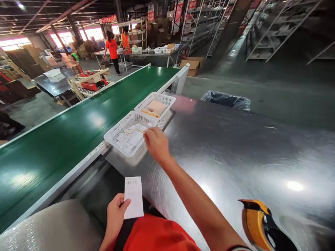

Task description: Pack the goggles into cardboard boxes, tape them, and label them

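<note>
My left hand (116, 209) grips a white paper slip (134, 202) with a barcode along its top, thumb on the front, close to my red shirt. Reaching out over the table edge of the near white plastic basket (111, 136), my right hand (157, 143) pinches a thin yellow rubber band (141, 131). Printed paper slips (128, 141) lie in that basket, with several small yellowish bands on top. Just behind it stands a second white basket (169, 101), holding a pinkish-beige stack (156, 106) and some yellow items.
The baskets stand where the metal table (209, 139) meets a green conveyor belt (86, 120). At the lower right lies a yellow-and-black tape dispenser (258, 223). A plastic-lined bin (226, 100) stands beyond the table. Bubble wrap (52, 230) is at the lower left. Two people (112, 48) stand far back.
</note>
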Tool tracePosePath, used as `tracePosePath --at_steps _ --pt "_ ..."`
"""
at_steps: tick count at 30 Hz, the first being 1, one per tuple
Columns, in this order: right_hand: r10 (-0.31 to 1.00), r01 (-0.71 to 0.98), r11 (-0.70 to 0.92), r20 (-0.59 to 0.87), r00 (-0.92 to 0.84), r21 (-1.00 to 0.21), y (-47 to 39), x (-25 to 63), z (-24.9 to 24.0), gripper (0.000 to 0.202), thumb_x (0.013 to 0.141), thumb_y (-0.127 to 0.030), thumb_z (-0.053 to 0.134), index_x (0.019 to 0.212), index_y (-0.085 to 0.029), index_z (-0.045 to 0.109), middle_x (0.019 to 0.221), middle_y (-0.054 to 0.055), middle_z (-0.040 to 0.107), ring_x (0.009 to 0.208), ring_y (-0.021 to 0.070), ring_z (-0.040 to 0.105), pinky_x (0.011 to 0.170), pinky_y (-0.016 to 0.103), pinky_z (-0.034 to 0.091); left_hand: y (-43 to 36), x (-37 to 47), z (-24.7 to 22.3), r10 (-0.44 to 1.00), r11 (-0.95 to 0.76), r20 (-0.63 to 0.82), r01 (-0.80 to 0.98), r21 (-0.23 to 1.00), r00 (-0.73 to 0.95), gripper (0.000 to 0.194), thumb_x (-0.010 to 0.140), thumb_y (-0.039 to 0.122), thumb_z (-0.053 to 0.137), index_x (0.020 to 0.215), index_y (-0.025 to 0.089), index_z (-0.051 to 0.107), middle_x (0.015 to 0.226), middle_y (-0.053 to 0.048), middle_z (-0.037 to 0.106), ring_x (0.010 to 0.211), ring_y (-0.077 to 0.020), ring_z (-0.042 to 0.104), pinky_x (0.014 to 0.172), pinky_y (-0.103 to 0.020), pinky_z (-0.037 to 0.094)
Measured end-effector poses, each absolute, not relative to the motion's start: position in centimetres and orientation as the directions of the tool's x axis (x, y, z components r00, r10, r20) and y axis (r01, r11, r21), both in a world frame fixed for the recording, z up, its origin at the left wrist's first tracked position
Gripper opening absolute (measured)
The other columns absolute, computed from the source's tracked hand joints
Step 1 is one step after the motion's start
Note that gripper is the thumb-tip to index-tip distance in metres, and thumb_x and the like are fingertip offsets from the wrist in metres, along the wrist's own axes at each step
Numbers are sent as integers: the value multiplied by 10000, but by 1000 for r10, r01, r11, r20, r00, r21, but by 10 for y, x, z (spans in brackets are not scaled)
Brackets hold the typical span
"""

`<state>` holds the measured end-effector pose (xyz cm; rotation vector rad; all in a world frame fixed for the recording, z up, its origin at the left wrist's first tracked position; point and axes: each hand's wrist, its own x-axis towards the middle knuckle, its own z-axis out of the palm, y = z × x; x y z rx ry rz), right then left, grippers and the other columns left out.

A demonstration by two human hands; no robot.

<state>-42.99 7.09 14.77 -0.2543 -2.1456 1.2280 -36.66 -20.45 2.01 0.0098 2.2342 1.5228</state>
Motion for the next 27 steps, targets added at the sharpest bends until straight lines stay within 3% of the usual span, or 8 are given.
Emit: tracePosePath --at_steps 4,8,11,13,16,21,24,27 --pt "419 -33 508 280 -864 -861 37 -436 102 112 863 -301 526 908 -209 571 829 39 652 692 173 581 696 323 459 -202 -369 35 185 405 -301 -207 891 -935 438 735 627 635 735 193 695 714 -45 731 678 -239 658 586 -296 506" --pt "305 102 87 -71 -950 -991 23 -381 48 275 872 -491 501 917 -222 537 813 23 660 694 171 612 571 273 463 -191 -373 44 273 382 -256 -139 914 -928 479 797 606 581 941 179 742 902 -76 770 833 -272 687 701 -314 540" --pt "306 180 -172 -226 -925 -969 22 -349 33 362 870 -558 501 1016 -230 555 914 44 680 754 177 627 550 258 469 -180 -383 50 336 345 -222 -99 933 -915 500 807 578 591 1080 182 731 1020 -79 764 897 -271 686 748 -308 541" --pt "370 148 -209 -219 -903 -967 26 -338 34 385 868 -556 523 1074 -235 574 939 45 669 737 169 615 544 255 471 -169 -393 54 374 333 -242 -113 936 -895 502 777 578 631 1043 168 749 953 -82 770 844 -263 685 709 -305 541" --pt "460 76 -103 -116 -880 -992 40 -327 42 387 859 -524 568 1122 -244 617 1047 62 635 759 158 602 591 270 489 -144 -409 61 466 252 -298 -198 947 -833 498 692 572 723 942 144 771 918 -94 760 836 -261 680 711 -316 552" --pt "589 13 69 30 -807 -998 67 -304 61 273 795 -488 680 840 -220 706 1219 101 589 1202 257 526 916 373 472 -91 -411 67 666 214 -356 -290 933 -655 496 652 544 777 947 145 765 1044 -120 729 984 -282 663 798 -355 556" --pt "681 -26 -37 -6 -732 -999 76 -289 75 286 715 -447 758 642 -191 651 1166 89 631 1122 255 577 953 395 449 -65 -400 66 735 206 -360 -317 926 -575 529 687 587 738 968 139 755 1066 -134 720 1049 -293 642 858 -383 546" --pt "766 -120 -323 -185 -616 -939 84 -283 90 268 712 -458 733 699 -198 671 894 40 687 826 193 626 778 345 495 -48 -390 66 830 159 -323 -362 919 -456 634 634 655 736 1012 145 741 1138 -143 693 1087 -310 625 855 -385 554"
